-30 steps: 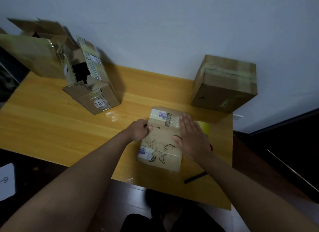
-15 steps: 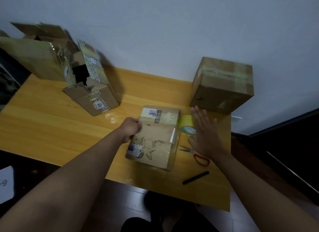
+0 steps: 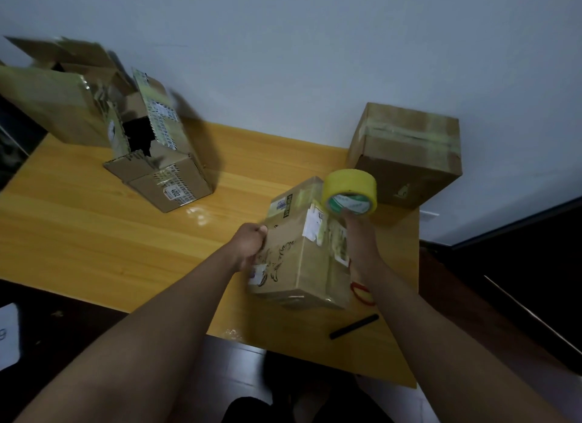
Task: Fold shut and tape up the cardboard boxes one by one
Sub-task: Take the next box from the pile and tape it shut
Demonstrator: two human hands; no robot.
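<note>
Cardboard box [image 3: 296, 252] sat tilted near the table's [image 3: 94, 233] front edge, its left side gripped by the left hand's [image 3: 250, 244] curled fingers. Right hand [image 3: 362, 243] held the yellow tape roll [image 3: 350, 192] raised above it, fingers hooked inside the core.

Dim, soft, wide-angle edge distortion

- Bare table [image 3: 94, 233] lies left of the small box [image 3: 293, 259].
- Open boxes [image 3: 151, 158] block the far left.
- A taped box [image 3: 406, 155] blocks the far right.
</note>
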